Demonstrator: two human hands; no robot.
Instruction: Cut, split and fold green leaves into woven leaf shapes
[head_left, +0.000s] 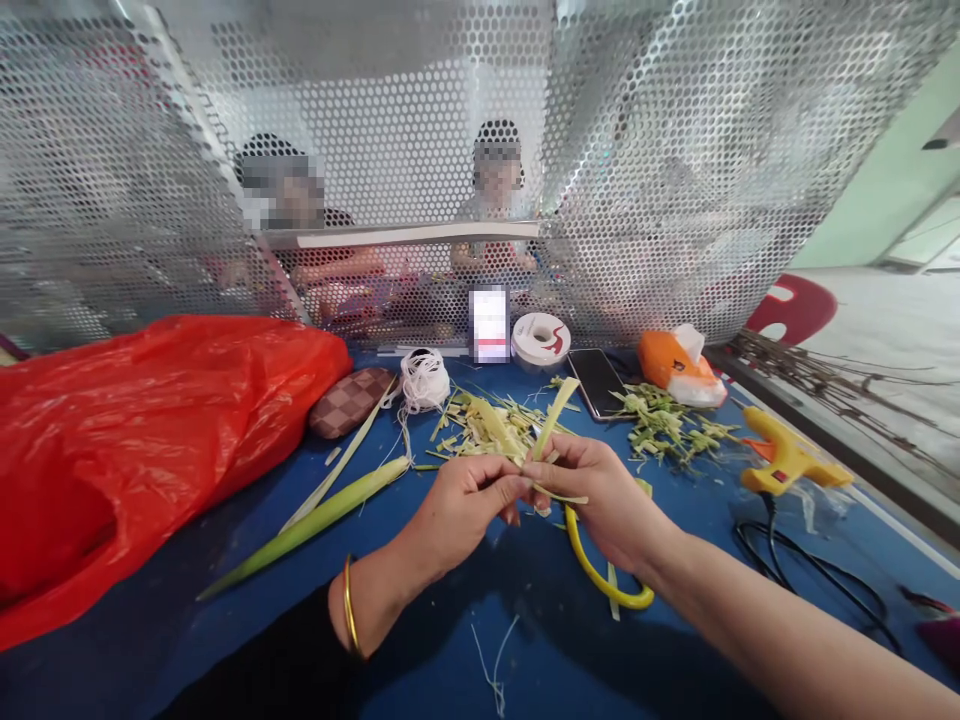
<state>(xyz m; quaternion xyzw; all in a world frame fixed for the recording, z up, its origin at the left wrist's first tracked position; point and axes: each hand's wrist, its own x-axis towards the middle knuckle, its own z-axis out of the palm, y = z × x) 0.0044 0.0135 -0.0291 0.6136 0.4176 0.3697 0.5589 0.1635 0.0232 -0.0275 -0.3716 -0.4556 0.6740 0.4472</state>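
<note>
Over the middle of the blue table, my left hand (pixel 465 503) and my right hand (pixel 596 495) meet, thumbs and fingertips pinched together. Between them is a strip of pale green leaf (pixel 556 415), one end pointing up and another thin end sticking out to the right. Both hands are closed on this strip; the fingertips partly hide it. Just behind lies a heap of cut leaf scraps (pixel 480 425). Below my right hand, a yellow curved handle (pixel 592 572) rests on the table, its other end hidden. A long green leaf stalk (pixel 322 515) lies to the left.
A red plastic bag (pixel 172 430) covers the left side, beside a checkered pouch (pixel 351 402) and white string (pixel 424 380). At the back stand a ribbon spool (pixel 540 345), a phone (pixel 598 383) and a tissue pack (pixel 679 368). A yellow glue gun (pixel 787 455) lies right. Perforated metal (pixel 420 120) closes the back.
</note>
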